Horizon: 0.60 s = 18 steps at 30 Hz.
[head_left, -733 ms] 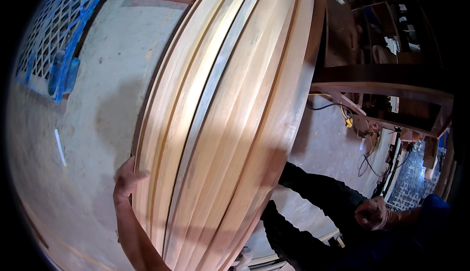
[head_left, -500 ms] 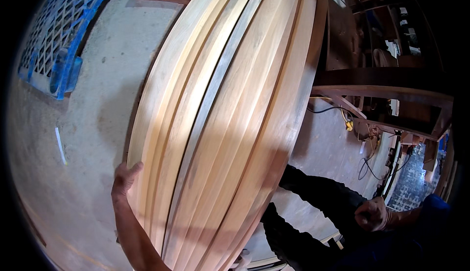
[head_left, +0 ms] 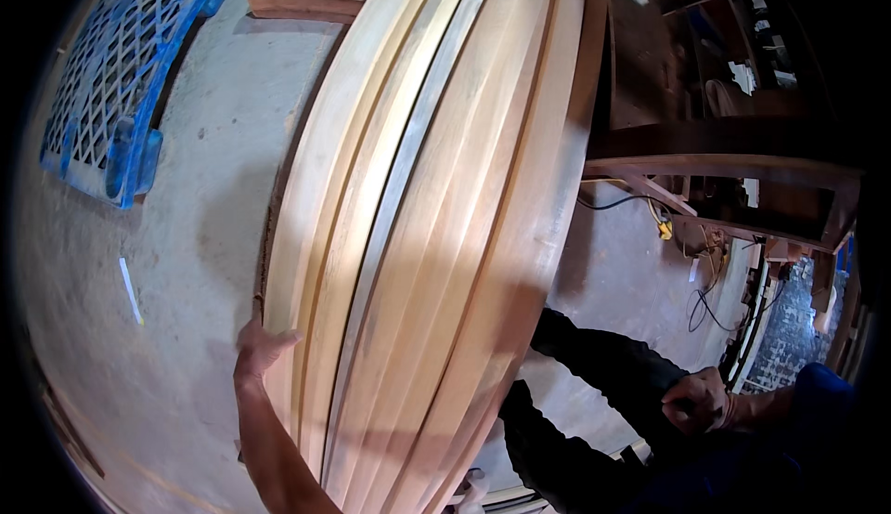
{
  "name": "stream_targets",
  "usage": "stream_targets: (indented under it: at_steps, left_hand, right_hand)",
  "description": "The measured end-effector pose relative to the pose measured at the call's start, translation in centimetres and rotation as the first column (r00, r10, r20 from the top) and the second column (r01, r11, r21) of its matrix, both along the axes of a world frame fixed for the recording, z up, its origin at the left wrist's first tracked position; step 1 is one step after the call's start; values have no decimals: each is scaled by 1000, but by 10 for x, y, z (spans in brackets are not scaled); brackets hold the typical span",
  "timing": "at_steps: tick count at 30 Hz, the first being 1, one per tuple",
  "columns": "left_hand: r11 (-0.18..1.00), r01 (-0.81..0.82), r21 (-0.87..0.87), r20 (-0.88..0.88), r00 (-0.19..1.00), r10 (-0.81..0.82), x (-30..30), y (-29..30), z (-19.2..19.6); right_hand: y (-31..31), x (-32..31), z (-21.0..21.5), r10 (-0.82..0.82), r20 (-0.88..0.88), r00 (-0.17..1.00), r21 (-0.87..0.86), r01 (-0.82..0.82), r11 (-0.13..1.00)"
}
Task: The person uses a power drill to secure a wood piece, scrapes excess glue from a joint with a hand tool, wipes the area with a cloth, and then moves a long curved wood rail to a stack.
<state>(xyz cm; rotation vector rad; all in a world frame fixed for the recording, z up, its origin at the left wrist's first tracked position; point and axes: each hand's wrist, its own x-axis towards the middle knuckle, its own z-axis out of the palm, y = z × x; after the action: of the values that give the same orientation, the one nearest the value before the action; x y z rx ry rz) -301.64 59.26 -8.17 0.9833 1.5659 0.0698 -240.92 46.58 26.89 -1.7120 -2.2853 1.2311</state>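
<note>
My left hand [head_left: 264, 345] grips the left edge of the leftmost pale wooden board [head_left: 320, 156]. Its thumb lies over the top face, while the fingers go down the outer side, partly hidden. Several long boards [head_left: 418, 263] lie side by side, running away from me, with narrow gaps between some of them. One greyish board [head_left: 408, 156] is among them. My right hand [head_left: 696, 398] is curled closed over my dark-trousered leg, to the right of the boards; whether anything is inside it cannot be made out.
A blue lattice pallet [head_left: 121, 78] lies at the far left. A short timber [head_left: 306, 1] sticks out from under the boards at the back. Dark wooden frames [head_left: 733, 166] stand on the right, with a yellow plug [head_left: 665, 229] and black cord on the floor below.
My left hand has moved slightly right and down in the picture, its thumb reaching further over the leftmost board. The whole view has shifted a little. My right hand stays closed.
</note>
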Motion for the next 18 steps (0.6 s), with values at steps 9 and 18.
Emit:
stream_targets:
  at_steps: [9, 18]
  left_hand:
    - [999, -4, -48, 69, 998, 7, 35, -6, 130]
    - [970, 32, -242, 360, 931, 59, 79, -51, 314]
  right_hand:
    - [-5, -14, 20, -123, 142, 982, -339, 165, 926]
    - [83, -134, 11, -737, -330, 590, -822, 205, 532]
